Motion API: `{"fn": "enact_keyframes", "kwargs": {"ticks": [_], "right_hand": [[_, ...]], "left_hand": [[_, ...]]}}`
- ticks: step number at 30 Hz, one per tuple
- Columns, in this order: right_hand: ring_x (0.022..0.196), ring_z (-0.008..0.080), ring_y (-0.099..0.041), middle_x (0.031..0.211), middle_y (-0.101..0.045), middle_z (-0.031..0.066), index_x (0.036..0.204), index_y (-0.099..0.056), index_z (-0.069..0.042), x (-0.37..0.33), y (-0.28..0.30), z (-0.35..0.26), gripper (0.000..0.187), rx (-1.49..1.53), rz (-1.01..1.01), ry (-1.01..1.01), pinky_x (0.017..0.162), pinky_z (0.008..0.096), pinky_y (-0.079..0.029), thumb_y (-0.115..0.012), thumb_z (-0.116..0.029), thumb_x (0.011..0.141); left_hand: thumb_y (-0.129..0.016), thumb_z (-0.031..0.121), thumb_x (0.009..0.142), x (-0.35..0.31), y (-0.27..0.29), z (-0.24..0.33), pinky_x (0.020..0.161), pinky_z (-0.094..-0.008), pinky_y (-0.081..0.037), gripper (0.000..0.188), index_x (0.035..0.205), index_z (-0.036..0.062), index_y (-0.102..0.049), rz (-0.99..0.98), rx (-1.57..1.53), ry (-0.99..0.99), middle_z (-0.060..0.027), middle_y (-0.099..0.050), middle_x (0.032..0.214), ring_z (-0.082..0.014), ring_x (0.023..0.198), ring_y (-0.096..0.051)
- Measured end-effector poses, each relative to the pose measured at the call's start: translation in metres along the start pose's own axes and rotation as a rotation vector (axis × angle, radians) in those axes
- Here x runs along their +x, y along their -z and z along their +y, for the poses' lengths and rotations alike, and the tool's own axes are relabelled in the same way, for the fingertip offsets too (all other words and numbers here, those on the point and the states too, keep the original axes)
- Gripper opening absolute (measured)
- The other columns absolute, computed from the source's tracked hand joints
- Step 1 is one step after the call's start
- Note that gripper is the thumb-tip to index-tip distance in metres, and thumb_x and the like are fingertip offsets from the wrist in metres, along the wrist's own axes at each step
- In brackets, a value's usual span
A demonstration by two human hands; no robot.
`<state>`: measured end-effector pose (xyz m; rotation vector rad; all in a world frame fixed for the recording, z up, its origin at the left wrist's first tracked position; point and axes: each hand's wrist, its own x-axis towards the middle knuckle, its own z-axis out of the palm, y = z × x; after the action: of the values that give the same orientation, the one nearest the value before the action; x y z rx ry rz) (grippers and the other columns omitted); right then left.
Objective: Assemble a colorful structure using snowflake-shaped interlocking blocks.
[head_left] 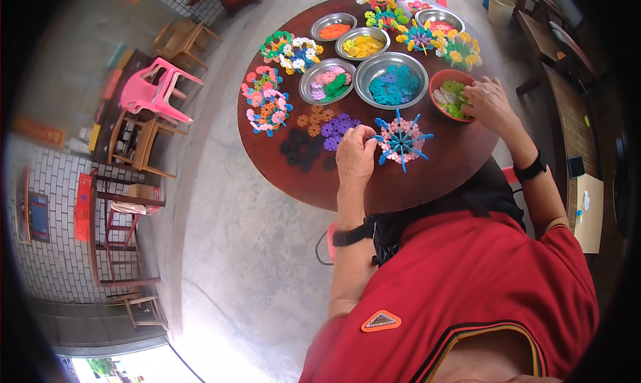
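My left hand (pixel 356 157) pinches the edge of a round build of interlocking flower discs (pixel 402 141), pink with blue spokes standing out from it. It is at the near part of the round table. My right hand (pixel 489 104) reaches over the rim of an orange-red bowl (pixel 437 108), its fingers closed down among the light green discs (pixel 454 92) inside. White discs share that bowl. What the right fingertips hold, if anything, is hidden. Beside my left hand lie loose purple discs (pixel 338 129), brown discs (pixel 314 120) and black discs (pixel 302 149).
Metal bowls hold teal discs (pixel 391 84), yellow discs (pixel 362 46), orange discs (pixel 334 31) and pink and green discs (pixel 330 84). Finished-looking multicoloured builds (pixel 267 99) line the rim of the dark red table (pixel 394 196). A pink plastic chair (pixel 157 92) stands at left.
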<state>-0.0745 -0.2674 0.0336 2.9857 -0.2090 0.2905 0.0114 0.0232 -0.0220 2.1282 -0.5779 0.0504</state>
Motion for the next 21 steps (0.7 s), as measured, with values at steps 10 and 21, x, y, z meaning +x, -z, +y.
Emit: {"fn": "enact_keyframes", "kwargs": {"ticks": [10, 21], "right_hand": [[0.089, 0.0317, -0.065, 0.086, -0.067, 0.0141, 0.081, -0.066, -0.004, 0.026, -0.015, 0.005, 0.014, -0.005, -0.203, 0.088, 0.087, 0.0534, -0.045, -0.055, -0.008, 0.073], [0.080, 0.0341, -0.058, 0.087, -0.058, 0.0158, 0.100, -0.061, -0.003, 0.000, -0.015, 0.014, 0.028, 0.580, 0.389, 0.046, 0.071, 0.0371, -0.047, -0.053, 0.004, 0.074]], "left_hand": [[-0.063, 0.008, 0.076, 0.001, -0.001, -0.002, 0.068, -0.0354, -0.047, 0.011, 0.086, 0.0037, -0.063, 0.025, 0.038, -0.028, -0.0105, -0.062, 0.080, -0.0245, 0.075, -0.062], [-0.063, 0.010, 0.076, 0.003, -0.001, -0.006, 0.070, -0.0358, -0.048, 0.011, 0.086, 0.0054, -0.065, 0.042, 0.052, -0.084, -0.0108, -0.063, 0.082, -0.0268, 0.078, -0.063]]}}
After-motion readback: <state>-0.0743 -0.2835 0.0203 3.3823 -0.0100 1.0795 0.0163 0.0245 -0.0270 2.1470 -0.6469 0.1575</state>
